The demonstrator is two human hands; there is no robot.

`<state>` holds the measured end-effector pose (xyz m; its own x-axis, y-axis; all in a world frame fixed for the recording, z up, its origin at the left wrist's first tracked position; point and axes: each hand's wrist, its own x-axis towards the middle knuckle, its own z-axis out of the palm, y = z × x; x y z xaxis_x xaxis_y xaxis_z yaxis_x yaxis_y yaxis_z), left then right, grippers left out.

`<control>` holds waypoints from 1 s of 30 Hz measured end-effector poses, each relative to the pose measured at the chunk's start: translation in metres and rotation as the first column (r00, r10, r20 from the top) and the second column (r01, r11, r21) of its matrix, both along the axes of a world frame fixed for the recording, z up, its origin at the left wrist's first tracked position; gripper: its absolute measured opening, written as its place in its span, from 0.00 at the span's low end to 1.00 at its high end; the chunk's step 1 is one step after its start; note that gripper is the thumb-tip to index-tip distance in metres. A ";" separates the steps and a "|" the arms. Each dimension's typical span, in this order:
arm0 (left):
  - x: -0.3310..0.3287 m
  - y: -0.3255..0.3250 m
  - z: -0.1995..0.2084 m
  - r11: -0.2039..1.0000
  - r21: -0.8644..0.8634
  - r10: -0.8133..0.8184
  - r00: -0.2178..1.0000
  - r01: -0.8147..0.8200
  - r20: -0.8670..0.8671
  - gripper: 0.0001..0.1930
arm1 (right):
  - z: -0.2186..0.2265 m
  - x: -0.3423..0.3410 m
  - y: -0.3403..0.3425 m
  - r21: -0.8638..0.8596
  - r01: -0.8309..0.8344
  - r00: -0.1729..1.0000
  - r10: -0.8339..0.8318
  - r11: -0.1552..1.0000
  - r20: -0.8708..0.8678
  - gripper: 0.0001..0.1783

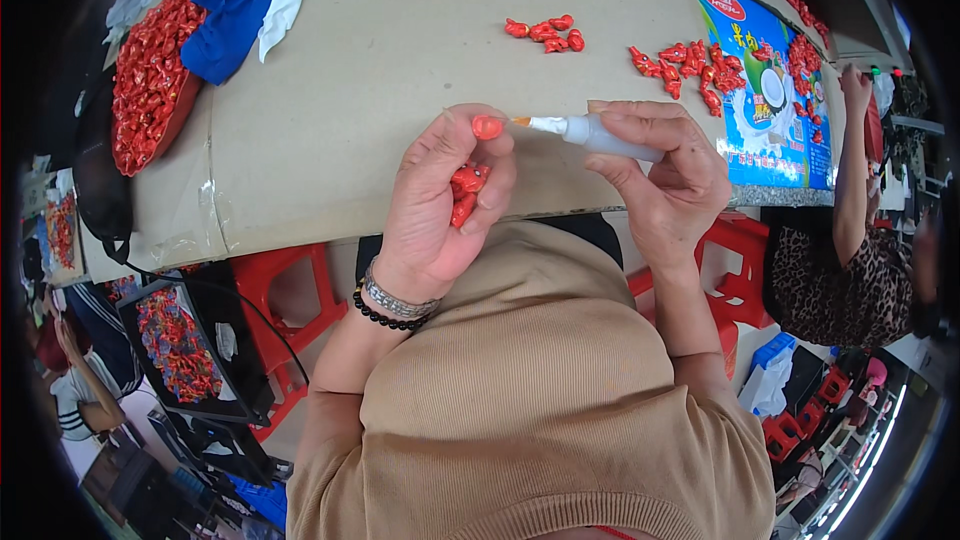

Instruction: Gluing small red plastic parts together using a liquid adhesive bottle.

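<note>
My left hand (432, 202) is closed, pinching a small glossy red piece (487, 128) between thumb and forefinger, its rounded face turned up. More red pieces (468, 180) are tucked in the palm under the curled fingers. In my right hand (678, 185) lies a translucent white squeeze bottle (600, 135), tipped sideways with its neck toward the left. The bottle's narrow orange-brown tip (521, 121) is close to the pinched piece; whether they touch I cannot tell. Both hands are raised at the table's near edge.
On the grey-beige table (330, 90) sits a heaped container of red pieces (155, 80), beside a blue cloth (222, 20). Loose red pieces (548, 34) lie in small groups, some on a blue printed sheet (765, 140). Red stools (290, 290) stand below. A co-worker's arm (852, 160) is at right.
</note>
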<state>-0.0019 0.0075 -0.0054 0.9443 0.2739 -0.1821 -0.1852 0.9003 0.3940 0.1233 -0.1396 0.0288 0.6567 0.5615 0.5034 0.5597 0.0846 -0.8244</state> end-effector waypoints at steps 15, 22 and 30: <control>0.003 -0.001 0.005 0.998 -0.007 0.065 0.997 -0.065 -0.029 0.14 | -0.002 -0.003 -0.005 -0.078 -0.041 0.998 0.045 0.996 0.054 0.17; 0.002 -0.001 0.004 0.998 -0.014 0.068 0.998 -0.068 -0.016 0.14 | -0.004 -0.002 -0.005 -0.089 -0.039 0.996 0.046 0.995 0.074 0.18; 0.001 0.001 0.006 0.999 -0.018 0.040 0.998 -0.041 -0.048 0.12 | 0.006 0.006 0.002 0.055 0.046 0.865 -0.013 0.997 -0.502 0.24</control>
